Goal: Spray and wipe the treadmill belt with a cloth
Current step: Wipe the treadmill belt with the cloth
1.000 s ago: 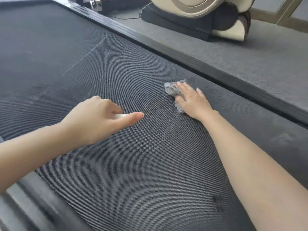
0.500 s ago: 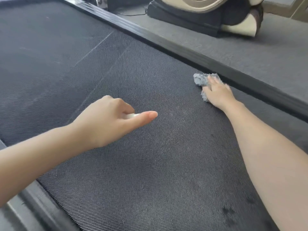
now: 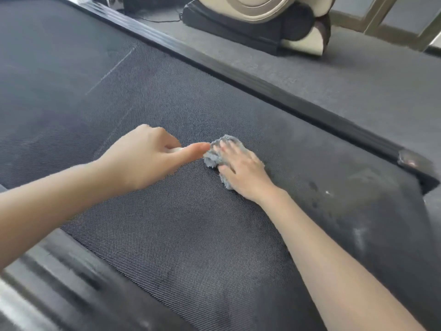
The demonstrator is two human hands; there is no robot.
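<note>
Shows a fine woven-look grain across the treadmill belt (image 3: 191, 247), matt dark grey, with dusty smears toward 3 o'clock. Reads as fluffy, shaggy-edged grey pile in the cloth (image 3: 214, 159) at centre. Glimpses a smooth pale object (image 3: 176, 150) in the curled left hand (image 3: 143, 158). Runs ribbed, faintly sheened black along the side rail (image 3: 262, 89) from 11 to 3 o'clock. Lies short-napped and matt in the grey carpet (image 3: 358, 80) at 2 o'clock. Gleams glossy cream on the shell (image 3: 274, 5) at 12 o'clock.

The dark woven treadmill belt (image 3: 191, 235) carries a crumpled grey cloth (image 3: 211, 159) near its middle.
</note>
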